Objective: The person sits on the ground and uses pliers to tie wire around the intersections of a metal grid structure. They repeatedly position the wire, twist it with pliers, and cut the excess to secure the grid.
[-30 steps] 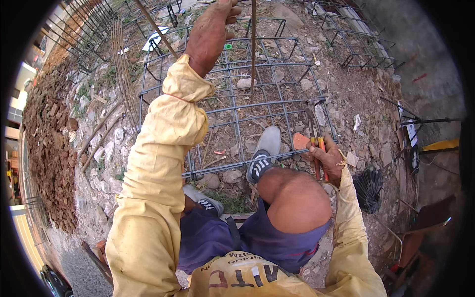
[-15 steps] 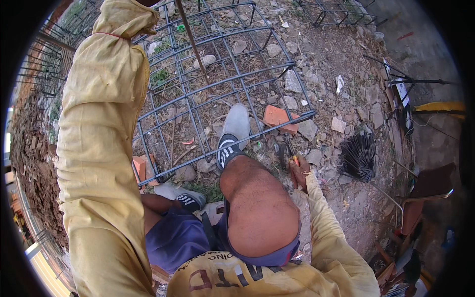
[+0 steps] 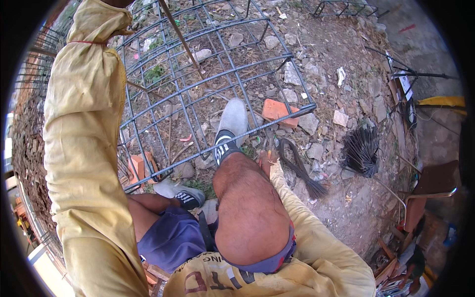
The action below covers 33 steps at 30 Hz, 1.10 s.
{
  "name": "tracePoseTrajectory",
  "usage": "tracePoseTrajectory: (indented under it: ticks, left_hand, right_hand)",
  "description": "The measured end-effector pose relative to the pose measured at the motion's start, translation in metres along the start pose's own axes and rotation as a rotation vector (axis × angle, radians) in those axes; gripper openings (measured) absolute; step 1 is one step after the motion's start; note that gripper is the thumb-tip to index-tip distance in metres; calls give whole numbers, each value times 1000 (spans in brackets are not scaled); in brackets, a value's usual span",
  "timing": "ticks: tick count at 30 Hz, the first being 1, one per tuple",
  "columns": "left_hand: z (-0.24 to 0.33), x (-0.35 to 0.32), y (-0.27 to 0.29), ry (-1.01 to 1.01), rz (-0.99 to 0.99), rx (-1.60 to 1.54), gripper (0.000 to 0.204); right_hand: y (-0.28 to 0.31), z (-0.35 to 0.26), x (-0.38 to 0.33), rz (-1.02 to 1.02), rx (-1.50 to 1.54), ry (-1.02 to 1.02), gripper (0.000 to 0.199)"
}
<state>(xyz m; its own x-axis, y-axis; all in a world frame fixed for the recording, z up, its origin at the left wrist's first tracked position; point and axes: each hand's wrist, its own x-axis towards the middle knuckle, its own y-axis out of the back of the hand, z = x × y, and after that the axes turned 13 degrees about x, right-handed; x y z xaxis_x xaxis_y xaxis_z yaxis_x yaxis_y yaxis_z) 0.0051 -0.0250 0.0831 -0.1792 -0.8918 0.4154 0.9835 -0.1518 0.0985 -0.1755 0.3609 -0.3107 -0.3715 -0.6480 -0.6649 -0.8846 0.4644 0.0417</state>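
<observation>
- A grey welded rebar cage (image 3: pixel 208 94) lies on stony ground ahead of you, your grey sneaker (image 3: pixel 230 126) planted on its near edge and an orange brick fragment (image 3: pixel 278 110) touching the cage's right corner.
- A dark bundle of tie wire (image 3: pixel 299 168) curls on the dirt just right of your raised knee; a second, fan-shaped black wire bundle (image 3: pixel 362 151) lies further right, well apart from it.
- Since half a second ago, your view has swung closer: the cage fills more of the scene, and your yellow-sleeved left arm still stretches upward along the left.
- Your left hand runs out of view at the top edge beside a thin rusty upright rod (image 3: pixel 180 37); its grip cannot be told.
- Your right hand (image 3: pixel 267 159) sits behind the knee, beside the curled wire; it is mostly hidden, so its grip cannot be told.
</observation>
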Motion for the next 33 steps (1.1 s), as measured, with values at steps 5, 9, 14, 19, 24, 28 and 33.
tracePoseTrajectory:
  ticks: [5, 9, 14, 19, 24, 28, 33]
  left_hand:
    - [7, -4, -8, -15, -15, -5, 61]
    - [7, -6, -4, -36, -9, 10, 62]
    - [-4, -1, -21, 13, 41, -47, 62]
    - [6, 1, -3, -16, -26, -12, 62]
    - [5, -2, -11, 1, -15, -70, 62]
    - [4, -4, -10, -49, -53, -26, 62]
    - [0, -8, -3, -153, -147, -69, 61]
  right_hand:
    - [19, 45, 33, 352, 571, 50, 34]
    - [20, 45, 32, 229, 564, 44, 36]
    - [35, 58, 38, 253, 775, -1, 36]
    - [14, 18, 28, 3, 566, -65, 35]
    - [16, 3, 22, 185, 665, -13, 37]
    - [53, -14, 26, -103, 207, -162, 35]
    - [105, -50, 21, -95, -171, -7, 30]
